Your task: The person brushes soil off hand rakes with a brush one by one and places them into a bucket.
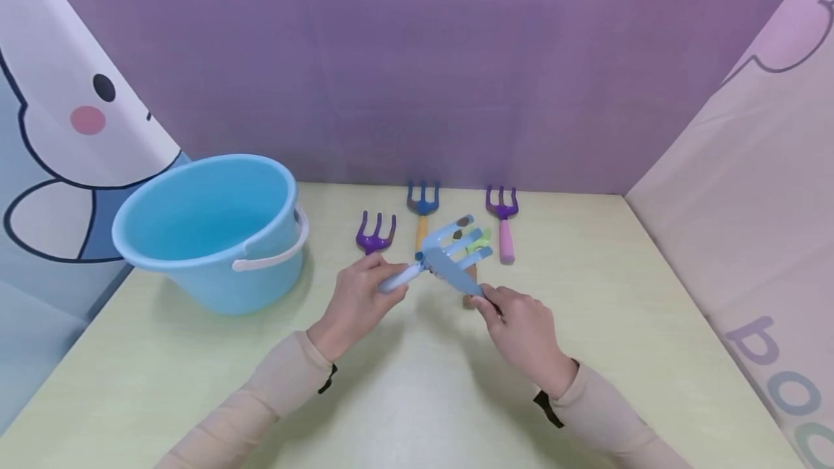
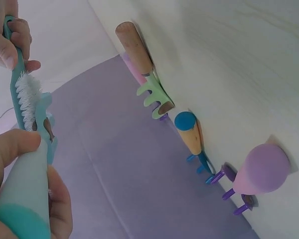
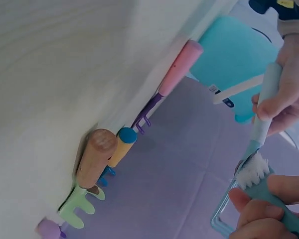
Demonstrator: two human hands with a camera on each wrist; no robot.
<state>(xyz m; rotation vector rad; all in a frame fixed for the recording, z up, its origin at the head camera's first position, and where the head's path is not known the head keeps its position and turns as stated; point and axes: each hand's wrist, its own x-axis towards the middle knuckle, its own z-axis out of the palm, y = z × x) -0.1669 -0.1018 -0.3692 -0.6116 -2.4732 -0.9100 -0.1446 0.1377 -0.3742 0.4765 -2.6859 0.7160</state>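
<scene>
My left hand (image 1: 357, 300) grips the pale handle of a light blue toy hand fork (image 1: 400, 279), its tines pointing up and right above the table. Brown patches mark the tines. My right hand (image 1: 521, 328) holds a blue-green brush (image 1: 452, 271) by its handle, with the brush head across the base of the tines. White bristles (image 2: 27, 97) face the fork in the left wrist view, and in the right wrist view they touch its neck. Behind the hands lies a green fork (image 3: 79, 205) with a wooden handle, partly hidden in the head view.
A blue bucket (image 1: 260, 288) with a white handle stands at the left. Toward the back lie a blue fork (image 1: 423, 205) with a yellow handle, a purple fork (image 1: 373, 241), and another purple fork (image 1: 507, 237) with a pink handle. Printed cloth walls surround the table.
</scene>
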